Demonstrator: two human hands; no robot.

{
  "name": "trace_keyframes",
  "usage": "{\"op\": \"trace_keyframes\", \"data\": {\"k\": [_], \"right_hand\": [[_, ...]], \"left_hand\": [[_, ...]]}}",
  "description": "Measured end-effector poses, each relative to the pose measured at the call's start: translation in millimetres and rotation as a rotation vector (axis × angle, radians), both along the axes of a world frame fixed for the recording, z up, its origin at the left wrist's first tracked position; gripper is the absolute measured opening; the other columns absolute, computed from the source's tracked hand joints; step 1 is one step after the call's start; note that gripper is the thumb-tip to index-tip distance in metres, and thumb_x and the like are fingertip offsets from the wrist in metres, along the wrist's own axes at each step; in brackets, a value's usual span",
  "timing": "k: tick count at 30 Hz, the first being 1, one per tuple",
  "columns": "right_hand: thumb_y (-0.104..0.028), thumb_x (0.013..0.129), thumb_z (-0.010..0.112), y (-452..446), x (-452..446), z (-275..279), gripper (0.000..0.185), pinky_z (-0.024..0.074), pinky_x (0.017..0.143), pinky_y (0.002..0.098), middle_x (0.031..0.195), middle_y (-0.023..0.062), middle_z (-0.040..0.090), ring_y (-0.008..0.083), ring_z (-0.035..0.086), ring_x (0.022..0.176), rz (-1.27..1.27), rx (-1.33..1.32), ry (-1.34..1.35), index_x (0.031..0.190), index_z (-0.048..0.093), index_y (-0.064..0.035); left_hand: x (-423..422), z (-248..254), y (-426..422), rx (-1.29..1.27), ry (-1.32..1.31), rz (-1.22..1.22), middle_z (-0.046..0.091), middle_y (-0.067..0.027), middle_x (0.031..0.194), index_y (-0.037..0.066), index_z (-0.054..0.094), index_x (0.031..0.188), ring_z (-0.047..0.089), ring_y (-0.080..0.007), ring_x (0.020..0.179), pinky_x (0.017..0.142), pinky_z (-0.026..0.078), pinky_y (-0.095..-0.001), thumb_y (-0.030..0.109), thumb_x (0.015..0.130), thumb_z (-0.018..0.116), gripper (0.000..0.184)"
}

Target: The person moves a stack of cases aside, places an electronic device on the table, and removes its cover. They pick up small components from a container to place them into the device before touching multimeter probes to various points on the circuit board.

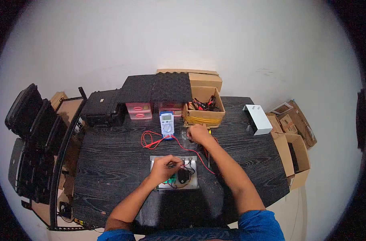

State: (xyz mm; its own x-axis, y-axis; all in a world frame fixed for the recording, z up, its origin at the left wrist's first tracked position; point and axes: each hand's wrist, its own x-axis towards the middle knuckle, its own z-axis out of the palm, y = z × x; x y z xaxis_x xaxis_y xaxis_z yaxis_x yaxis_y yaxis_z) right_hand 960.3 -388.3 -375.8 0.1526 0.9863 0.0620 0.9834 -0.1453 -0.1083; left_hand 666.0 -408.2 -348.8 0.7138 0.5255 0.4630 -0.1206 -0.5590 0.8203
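Note:
My left hand (165, 168) is over a white metal chassis (194, 184), fingers pinched together beside thin wires near its back edge. What sits in that pinch is too small to make out. In the chassis lie a black transformer-like block (183, 176), a green circuit board (169, 179) and several loose wires. Farther forward, my right hand (198, 133) reaches down with curled fingers over a small clear tray (186, 141); its fingertips are partly hidden, and I cannot make out what they hold. A blue-and-white multimeter (167, 123) stands beyond my left hand, its red lead (191, 150) trailing across the table.
A cardboard box (204, 116) of cables stands behind my right hand. Clear drawers (139, 111) and a black case (100, 107) line the back left. A white metal cover (259, 120) rests at the right. Black cases fill a rack (64, 160) on the left.

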Motion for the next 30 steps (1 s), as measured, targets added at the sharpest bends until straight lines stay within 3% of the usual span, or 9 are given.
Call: {"op": "trace_keyframes", "data": {"k": [5,8,11,17,20,23,24,27,30], "right_hand": [[-0.017,0.088,0.069,8.8,-5.3,6.7,0.022,0.0421,0.104,0.0692,0.112,0.0203,0.076,0.0375,0.074,0.109,-0.083,-0.141,0.0,0.104,0.077,-0.0033],[-0.017,0.088,0.069,7.7,-8.6,12.5,0.026,0.0419,0.107,0.0685,0.117,0.0212,0.075,0.0392,0.073,0.111,-0.097,-0.156,0.024,0.109,0.076,-0.0025],[-0.021,0.081,0.075,18.8,3.0,-18.4,0.01,0.0489,0.099,0.061,0.104,0.0165,0.078,0.0367,0.073,0.106,-0.143,-0.047,-0.01,0.089,0.081,-0.0187],[-0.024,0.076,0.079,8.6,-5.1,4.3,0.025,0.0497,0.099,0.0592,0.101,0.0176,0.078,0.0408,0.073,0.104,-0.135,-0.123,-0.018,0.094,0.08,-0.0076],[-0.022,0.077,0.08,0.6,-6.7,15.3,0.028,0.054,0.093,0.052,0.094,0.0172,0.077,0.0357,0.074,0.093,-0.132,-0.058,0.044,0.097,0.078,-0.003],[-0.016,0.084,0.071,-29.4,-19.3,33.3,0.018,0.0574,0.088,0.0494,0.107,0.0211,0.076,0.0333,0.076,0.092,-0.041,0.295,0.495,0.098,0.079,-0.0064],[-0.012,0.091,0.072,-41.1,-26.8,34.6,0.016,0.0581,0.076,0.0336,0.101,0.0137,0.077,0.0198,0.074,0.083,-0.014,0.286,0.732,0.103,0.077,-0.0032],[-0.008,0.097,0.074,-84.4,-62.2,42.2,0.014,0.0556,0.076,0.0256,0.093,0.0029,0.075,0.0089,0.068,0.079,0.093,0.283,1.416,0.108,0.075,0.0004],[-0.008,0.102,0.07,-114.1,-84.1,42.6,0.02,0.0572,0.082,0.0249,0.1,0.0029,0.074,0.0095,0.07,0.09,0.105,0.232,1.528,0.119,0.071,0.0025]], "left_hand": [[2.5,-1.4,0.4,0.001,-0.016,-0.007,0.08,-0.0116,0.097,-0.001,0.071,0.097,0.076,-0.0161,0.086,0.077,0.06,-0.03,-0.001,0.091,0.08,0.011],[3.2,-5.7,1.4,0.005,-0.001,0.008,0.079,-0.0114,0.097,-0.001,0.072,0.098,0.076,-0.0151,0.087,0.077,0.06,-0.0296,0.0,0.091,0.079,0.01],[2.6,-4.6,0.1,-0.031,0.01,0.021,0.079,-0.0109,0.097,-0.001,0.072,0.099,0.075,-0.0138,0.088,0.078,0.059,-0.0289,0.001,0.092,0.079,0.011],[5.7,-9.0,-0.5,-0.017,-0.035,0.056,0.08,-0.0095,0.096,0.002,0.073,0.099,0.073,-0.0125,0.083,0.074,0.058,-0.0284,0.002,0.09,0.082,0.012],[4.0,-0.3,-1.2,0.023,-0.012,0.069,0.08,-0.0094,0.093,0.002,0.075,0.1,0.074,-0.0128,0.081,0.073,0.058,-0.0283,0.002,0.089,0.081,0.012],[1.6,-0.9,-1.0,0.007,0.011,0.075,0.079,-0.0098,0.097,0.0,0.076,0.106,0.075,-0.0142,0.086,0.077,0.061,-0.0296,0.0,0.091,0.08,0.016],[1.4,-0.4,-0.1,0.013,-0.012,0.085,0.079,-0.0098,0.097,0.0,0.076,0.106,0.075,-0.0144,0.086,0.077,0.061,-0.0294,0.0,0.091,0.08,0.016],[2.3,-0.5,0.9,0.018,-0.057,0.102,0.079,-0.0098,0.097,0.001,0.076,0.105,0.076,-0.0148,0.085,0.076,0.06,-0.0287,0.0,0.09,0.08,0.015],[2.7,-1.6,0.4,0.006,-0.061,0.101,0.08,-0.0096,0.098,0.001,0.076,0.104,0.076,-0.0149,0.084,0.075,0.059,-0.028,-0.001,0.089,0.08,0.015]]}}
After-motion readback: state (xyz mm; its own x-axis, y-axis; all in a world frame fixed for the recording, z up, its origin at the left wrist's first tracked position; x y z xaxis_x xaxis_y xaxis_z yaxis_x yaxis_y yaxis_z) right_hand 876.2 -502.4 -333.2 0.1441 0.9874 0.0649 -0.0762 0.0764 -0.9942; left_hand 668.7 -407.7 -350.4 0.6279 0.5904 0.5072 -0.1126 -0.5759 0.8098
